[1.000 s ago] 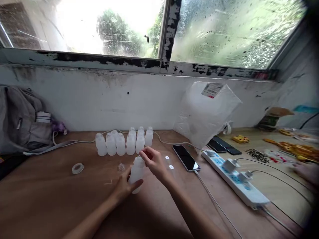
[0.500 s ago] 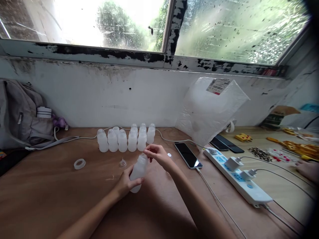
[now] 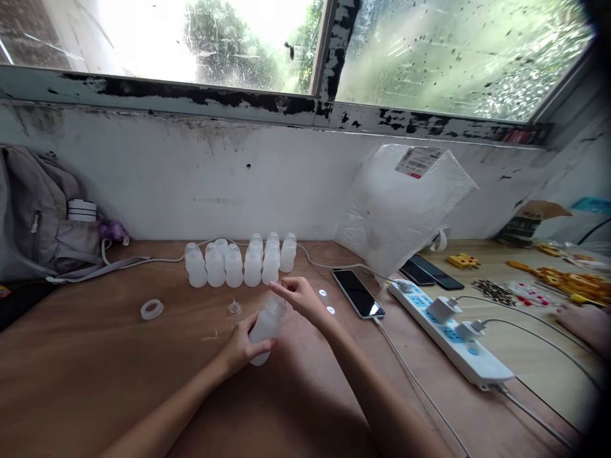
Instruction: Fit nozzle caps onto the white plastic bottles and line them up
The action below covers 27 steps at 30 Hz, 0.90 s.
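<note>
My left hand (image 3: 245, 345) is wrapped around a frosted baby bottle (image 3: 265, 327), which leans a little to the right with its neck uncapped. Just above the bottle's mouth is my right hand (image 3: 298, 298), thumb and forefinger pinched together. Whatever is between those fingertips is too small to make out. A clear silicone nipple (image 3: 234, 308) stands on the table behind my left hand. Farther left lies a white collar ring (image 3: 151, 310). Two small white discs (image 3: 330, 310) rest beside my right wrist.
Several capped baby bottles (image 3: 233, 267) stand in rows near the wall. A charging phone (image 3: 358, 292) and a power strip (image 3: 451, 334) lie to the right. A plastic bag (image 3: 401, 203) leans on the wall. Another person's hand (image 3: 580, 324) is at far right.
My right fingertips have shifted slightly left over the bottle's mouth, from its right edge. A second white disc now shows beside my right forearm. My left hand keeps its hold on the bottle.
</note>
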Each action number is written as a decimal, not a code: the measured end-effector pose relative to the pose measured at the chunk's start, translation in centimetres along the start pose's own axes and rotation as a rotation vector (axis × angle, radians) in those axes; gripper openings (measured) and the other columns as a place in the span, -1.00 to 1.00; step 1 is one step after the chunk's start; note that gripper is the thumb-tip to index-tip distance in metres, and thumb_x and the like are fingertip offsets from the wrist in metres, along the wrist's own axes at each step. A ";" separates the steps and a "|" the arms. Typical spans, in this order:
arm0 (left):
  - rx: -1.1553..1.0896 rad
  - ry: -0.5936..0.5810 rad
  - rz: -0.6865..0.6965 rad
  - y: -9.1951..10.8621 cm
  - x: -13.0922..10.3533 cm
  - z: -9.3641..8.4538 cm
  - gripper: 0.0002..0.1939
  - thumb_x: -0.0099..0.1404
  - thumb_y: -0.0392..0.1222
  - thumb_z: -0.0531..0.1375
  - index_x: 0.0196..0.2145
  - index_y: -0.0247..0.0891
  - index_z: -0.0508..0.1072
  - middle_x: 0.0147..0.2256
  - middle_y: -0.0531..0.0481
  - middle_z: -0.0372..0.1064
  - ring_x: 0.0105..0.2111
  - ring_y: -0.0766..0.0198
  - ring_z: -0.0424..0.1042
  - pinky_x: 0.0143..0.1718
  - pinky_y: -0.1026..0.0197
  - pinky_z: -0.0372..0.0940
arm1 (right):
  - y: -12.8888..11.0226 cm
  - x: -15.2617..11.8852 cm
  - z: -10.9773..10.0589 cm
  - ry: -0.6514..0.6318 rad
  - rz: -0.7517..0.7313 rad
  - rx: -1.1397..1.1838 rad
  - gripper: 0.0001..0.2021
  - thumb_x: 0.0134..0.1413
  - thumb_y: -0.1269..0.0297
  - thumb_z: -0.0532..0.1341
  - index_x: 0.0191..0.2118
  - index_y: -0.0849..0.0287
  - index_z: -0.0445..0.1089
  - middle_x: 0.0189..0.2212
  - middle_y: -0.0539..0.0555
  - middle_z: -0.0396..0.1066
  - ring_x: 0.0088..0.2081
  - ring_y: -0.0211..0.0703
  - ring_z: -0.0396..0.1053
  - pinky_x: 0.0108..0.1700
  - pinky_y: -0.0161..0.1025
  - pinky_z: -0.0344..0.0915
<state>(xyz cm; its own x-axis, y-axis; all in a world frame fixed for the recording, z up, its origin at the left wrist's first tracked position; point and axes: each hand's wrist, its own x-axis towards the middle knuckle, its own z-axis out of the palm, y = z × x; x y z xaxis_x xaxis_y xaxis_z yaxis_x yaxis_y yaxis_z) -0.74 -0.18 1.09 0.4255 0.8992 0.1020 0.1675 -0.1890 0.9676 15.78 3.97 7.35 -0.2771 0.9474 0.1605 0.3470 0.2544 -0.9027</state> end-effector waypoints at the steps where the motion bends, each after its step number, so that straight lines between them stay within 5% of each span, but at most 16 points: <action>1: 0.003 -0.001 0.004 0.0 0.0 0.0 -0.64 -0.01 -0.09 0.21 -0.26 -0.33 0.32 -0.42 0.03 0.23 -0.41 0.29 0.18 -0.40 0.32 0.09 | -0.1 -0.1 -0.3 -0.023 0.017 -0.017 -0.56 -0.06 0.00 0.09 -0.69 0.18 -0.06 -0.71 -0.14 -0.13 -0.65 -0.43 -0.14 -0.61 -0.37 -0.18; 9: 0.038 -0.014 -0.012 0.4 -0.1 0.0 -0.63 -0.02 -0.09 0.21 -0.25 -0.33 0.32 -0.43 0.03 0.23 -0.42 0.29 0.19 -0.40 0.32 0.09 | -0.9 -0.2 -2.6 -0.196 0.055 -0.038 -0.78 -0.08 0.29 0.09 -0.63 0.19 0.07 -0.71 -0.13 0.00 -0.64 -0.41 -0.05 -0.61 -0.39 -0.12; 14: 0.050 -0.008 -0.014 0.4 -0.1 0.1 -0.64 -0.03 -0.10 0.20 -0.27 -0.32 0.32 -0.43 0.04 0.24 -0.42 0.29 0.19 -0.41 0.32 0.09 | -0.8 -0.2 -2.2 -0.124 -0.008 -0.098 -0.63 -0.06 0.20 0.09 -0.71 0.18 -0.06 -0.72 -0.14 -0.14 -0.64 -0.42 -0.16 -0.61 -0.37 -0.20; 20: 0.011 -0.014 -0.012 0.3 0.0 0.0 -0.62 -0.03 -0.09 0.20 -0.25 -0.33 0.33 -0.42 0.02 0.26 -0.42 0.28 0.20 -0.40 0.31 0.10 | -0.9 -0.4 -2.8 -0.202 0.032 -0.021 -0.76 -0.10 0.11 0.16 -0.53 0.19 0.21 -0.67 -0.09 0.14 -0.64 -0.37 0.08 -0.63 -0.40 -0.02; 27: 0.010 -0.013 0.001 0.3 0.0 0.0 -0.57 -0.02 -0.07 0.20 -0.20 -0.35 0.33 -0.38 -0.01 0.28 -0.39 0.25 0.21 -0.38 0.28 0.11 | -0.2 -0.2 -2.0 -0.098 -0.050 -0.077 -0.73 -0.06 0.13 0.14 -0.59 0.19 0.16 -0.67 -0.09 0.10 -0.61 -0.37 0.07 -0.60 -0.40 -0.01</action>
<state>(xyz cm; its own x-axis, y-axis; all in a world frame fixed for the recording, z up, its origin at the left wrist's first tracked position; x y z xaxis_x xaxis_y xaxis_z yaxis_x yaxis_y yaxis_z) -0.64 -0.25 1.40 0.4371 0.8939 0.0998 0.1762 -0.1939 0.9651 17.54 4.11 8.29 -0.3811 0.9103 0.1615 0.3972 0.3190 -0.8605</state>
